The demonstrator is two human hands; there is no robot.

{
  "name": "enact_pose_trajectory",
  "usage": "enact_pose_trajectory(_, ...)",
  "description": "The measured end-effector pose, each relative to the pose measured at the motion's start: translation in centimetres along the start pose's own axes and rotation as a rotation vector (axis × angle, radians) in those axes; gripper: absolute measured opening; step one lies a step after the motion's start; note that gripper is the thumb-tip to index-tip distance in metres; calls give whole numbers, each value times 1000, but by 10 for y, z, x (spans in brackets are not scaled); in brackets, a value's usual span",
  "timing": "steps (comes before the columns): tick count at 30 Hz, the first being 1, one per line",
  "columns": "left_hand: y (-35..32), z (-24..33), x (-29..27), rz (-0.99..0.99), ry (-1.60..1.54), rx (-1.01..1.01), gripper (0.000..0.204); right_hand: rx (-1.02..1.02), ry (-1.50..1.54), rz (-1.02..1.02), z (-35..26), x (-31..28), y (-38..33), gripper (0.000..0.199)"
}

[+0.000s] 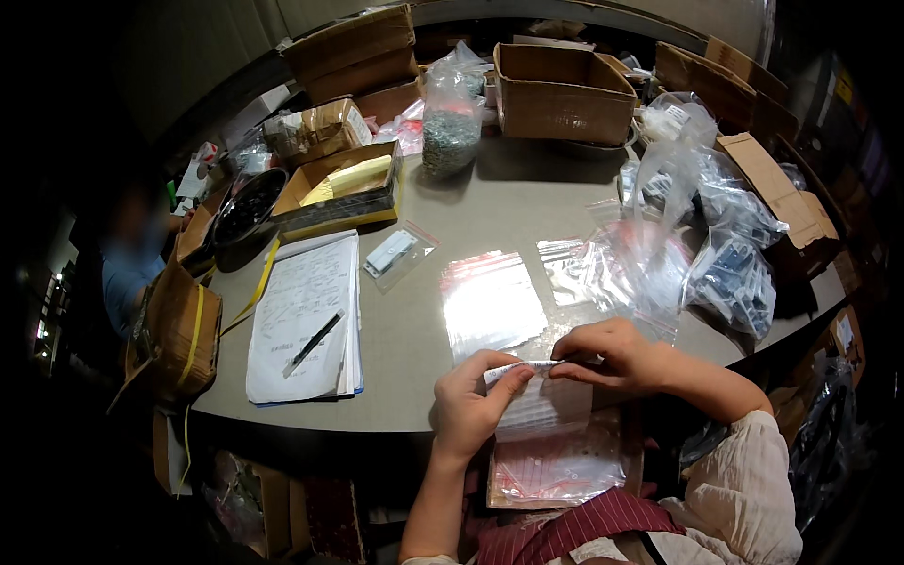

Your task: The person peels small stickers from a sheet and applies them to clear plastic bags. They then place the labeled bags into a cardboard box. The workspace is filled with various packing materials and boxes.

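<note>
While you work at the near edge of the table, these notes run left to right.

Left hand (468,407): clenched on the left end of a small clear zip bag (540,403); thumb and fingers pinch its top strip.

Zip bag: held between both hands just above the table's near edge, over a flat stack of more bags (560,468) on your lap.

Right hand (612,356): fingertips pinch the same top strip from the right side, grasping it.

Risk, seal: if your pinch slides off the strip, the bag may stay part open; a judgement only, since I cannot tell whether anything is inside.

Risk, drop: the bag hangs past the table edge, so a loose grip would likely send it onto your lap or the floor.

Risk, mix-up: the empty bags (490,301) on the table lie close by and look alike.

Surface: grey rounded table (508,202). At left a paper pad (303,320) with a black pen (314,343); further back an open yellow-edged box (341,188); at right a heap of filled clear bags (725,254).

Room: dim, crowded with cardboard cartons (562,92); another person (132,264) sits at far left.
</note>
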State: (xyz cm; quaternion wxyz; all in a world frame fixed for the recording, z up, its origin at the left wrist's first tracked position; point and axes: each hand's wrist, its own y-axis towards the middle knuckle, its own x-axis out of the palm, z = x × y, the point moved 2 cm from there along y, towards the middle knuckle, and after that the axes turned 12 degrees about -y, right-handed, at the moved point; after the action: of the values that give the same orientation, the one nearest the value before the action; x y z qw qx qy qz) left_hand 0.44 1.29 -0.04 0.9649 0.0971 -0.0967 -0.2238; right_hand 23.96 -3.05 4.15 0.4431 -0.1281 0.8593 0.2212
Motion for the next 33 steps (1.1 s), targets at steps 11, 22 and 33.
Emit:
enact_pose_trajectory(11,2,3,2,2,-14,-94,17,158,194,68,14,7,-3,22)
enact_pose_trajectory(22,-1,-1,1,89,-184,-69,12,255,243,59,7,-1,-4,20)
enact_pose_trajectory(33,-2,-5,-6,141,-209,-4,11,215,424,59,14,4,3,31)
